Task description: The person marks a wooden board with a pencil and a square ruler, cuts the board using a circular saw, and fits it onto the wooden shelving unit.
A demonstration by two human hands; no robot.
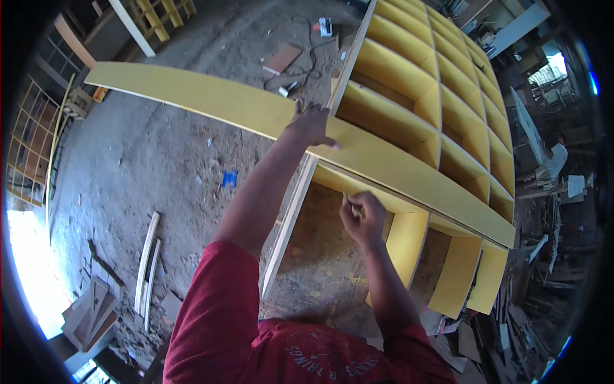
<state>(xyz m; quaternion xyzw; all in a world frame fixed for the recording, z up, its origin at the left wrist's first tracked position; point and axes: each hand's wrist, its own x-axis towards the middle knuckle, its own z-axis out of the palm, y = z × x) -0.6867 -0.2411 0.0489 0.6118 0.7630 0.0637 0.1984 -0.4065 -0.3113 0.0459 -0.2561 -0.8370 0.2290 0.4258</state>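
The left hand [311, 125] rests on top of a long yellow board [396, 163], thumb stretched out and fingers spread. The board runs under this hand, reaching far out to its left and also away to its right, across a big yellow shelf frame [384, 61]. Most of the frame's open boxes lie beyond the board, ahead and to the right of the left hand; more dividers [406, 246] stand to the right of the right hand.

The right hand [363, 217] is nearer the body, just below the board's near edge, with its fingers curled in; whether it pinches something small, I cannot tell. To the left of the left hand, a blue scrap [229, 178] lies on the floor [128, 173]. Beyond that hand are a flat brown piece [282, 59] and a dark cord [313, 59].
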